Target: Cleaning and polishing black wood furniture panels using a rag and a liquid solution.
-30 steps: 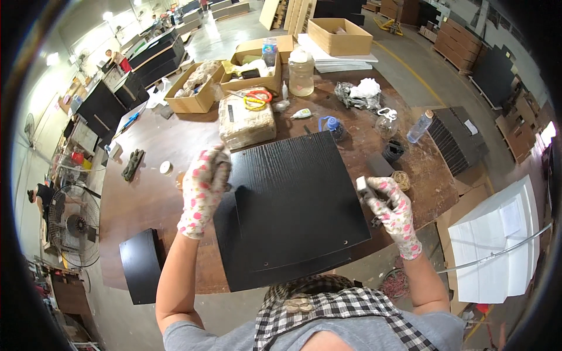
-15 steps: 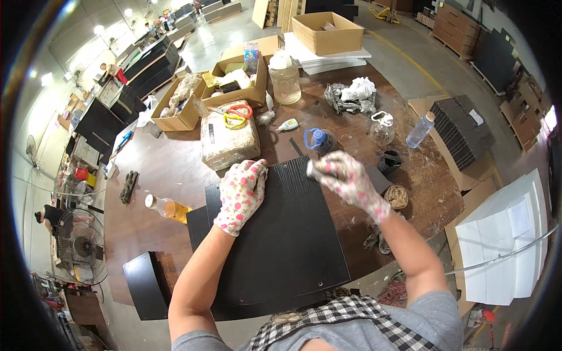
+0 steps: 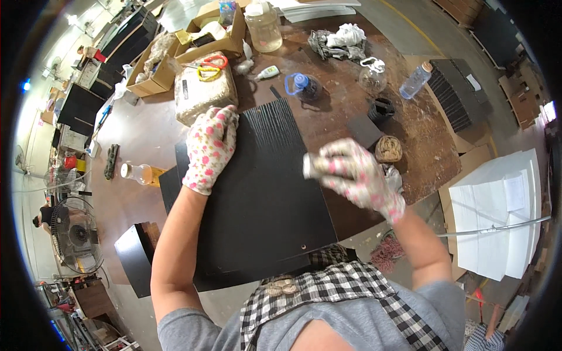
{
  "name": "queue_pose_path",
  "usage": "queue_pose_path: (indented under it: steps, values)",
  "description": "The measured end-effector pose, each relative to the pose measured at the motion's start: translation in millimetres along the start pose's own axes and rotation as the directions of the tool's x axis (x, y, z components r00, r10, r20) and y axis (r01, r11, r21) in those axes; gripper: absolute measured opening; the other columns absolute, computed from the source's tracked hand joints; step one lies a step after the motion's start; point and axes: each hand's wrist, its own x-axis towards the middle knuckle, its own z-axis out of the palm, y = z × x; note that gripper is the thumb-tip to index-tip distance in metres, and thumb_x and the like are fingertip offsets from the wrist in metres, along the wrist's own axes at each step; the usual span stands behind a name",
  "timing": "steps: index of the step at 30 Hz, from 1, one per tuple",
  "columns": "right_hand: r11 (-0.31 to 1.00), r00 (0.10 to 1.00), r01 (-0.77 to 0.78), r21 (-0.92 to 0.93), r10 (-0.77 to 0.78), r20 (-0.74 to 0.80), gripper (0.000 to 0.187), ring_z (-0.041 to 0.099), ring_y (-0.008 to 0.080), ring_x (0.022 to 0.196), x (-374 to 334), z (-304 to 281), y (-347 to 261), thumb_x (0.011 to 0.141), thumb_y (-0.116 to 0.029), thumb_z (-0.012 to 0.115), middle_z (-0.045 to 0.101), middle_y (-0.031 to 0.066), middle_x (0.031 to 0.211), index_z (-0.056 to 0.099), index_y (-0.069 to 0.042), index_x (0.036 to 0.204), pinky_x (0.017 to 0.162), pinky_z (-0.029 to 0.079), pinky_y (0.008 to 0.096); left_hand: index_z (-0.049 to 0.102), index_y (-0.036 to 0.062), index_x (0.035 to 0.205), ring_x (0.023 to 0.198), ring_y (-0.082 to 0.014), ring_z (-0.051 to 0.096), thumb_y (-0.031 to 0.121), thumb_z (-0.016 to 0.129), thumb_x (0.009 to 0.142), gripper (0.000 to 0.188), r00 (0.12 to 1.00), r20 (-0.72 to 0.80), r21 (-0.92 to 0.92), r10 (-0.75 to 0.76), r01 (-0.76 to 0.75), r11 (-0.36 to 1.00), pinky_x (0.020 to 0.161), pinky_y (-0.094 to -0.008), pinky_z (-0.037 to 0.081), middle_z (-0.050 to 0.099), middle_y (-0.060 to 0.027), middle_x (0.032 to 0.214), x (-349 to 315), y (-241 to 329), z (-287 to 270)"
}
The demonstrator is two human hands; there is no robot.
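A flat black panel (image 3: 263, 193) with a grained surface lies before me on the brown table. My left hand (image 3: 212, 149), in a white glove with pink flowers, is closed at the panel's far left corner with its fingers bent. By the panel's right edge is my right hand (image 3: 357, 175), gloved alike and slightly blurred. Its fingers are pinched together; a small whitish bit shows at the tips, and I cannot tell whether it is an object or glove. More black board shows beneath the panel on the left.
Beyond my left hand sits a wrapped block (image 3: 205, 90) with scissors (image 3: 212, 69) on it. A blue-capped bottle (image 3: 304, 88), a tape roll (image 3: 389, 149) and a corked bottle (image 3: 415, 82) stand right. An amber bottle (image 3: 140, 174) lies left, near a fan (image 3: 76, 234).
My right hand has slid toward me along the panel's right edge, away from the far corner. My left hand stays at the far left corner. The whole view has shifted.
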Motion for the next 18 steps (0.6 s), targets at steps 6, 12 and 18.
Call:
queue_pose_path:
  steps: [6,12,18]
  values:
    - [0.996,0.991,-0.043,0.081,0.032,0.134,0.05,0.066,0.0279,0.098,-81.0,-31.0,-103.2,0.071,-0.007,0.086,0.069,0.0121,0.116,0.074,-0.017,0.119,0.081,0.054,0.0425,0.071,0.0107,0.119,0.101,-0.0357,0.068,0.005,0.066,0.089,0.032,1.0,-0.026,0.031,-0.002,0.003,1.0,0.089,-0.0421,0.054,0.071,-0.0137,0.108,0.2,-0.9,3.2]
    - [0.963,0.962,-0.256,-0.087,0.263,0.074,0.042,0.064,0.0328,0.101,-67.7,-17.3,-94.5,0.078,-0.009,0.083,0.066,0.0125,0.12,0.073,-0.011,0.119,0.087,0.053,0.0449,0.073,0.0104,0.113,0.102,-0.0368,0.067,0.012,0.067,0.09,0.024,0.999,-0.04,0.06,0.027,-0.025,0.998,0.09,-0.0443,0.054,0.071,-0.0142,0.109,-3.0,-5.5,6.2]
    - [0.931,0.967,-0.254,0.261,0.246,0.064,0.041,0.064,0.0242,0.104,-94.0,-25.6,-124.9,0.077,-0.004,0.085,0.065,0.0106,0.118,0.074,-0.009,0.116,0.088,0.055,0.0392,0.072,0.0093,0.111,0.098,-0.0378,0.067,0.013,0.066,0.09,0.022,0.996,-0.081,0.035,0.032,-0.03,0.999,0.087,-0.046,0.054,0.071,-0.016,0.105,-2.8,-7.5,9.9]
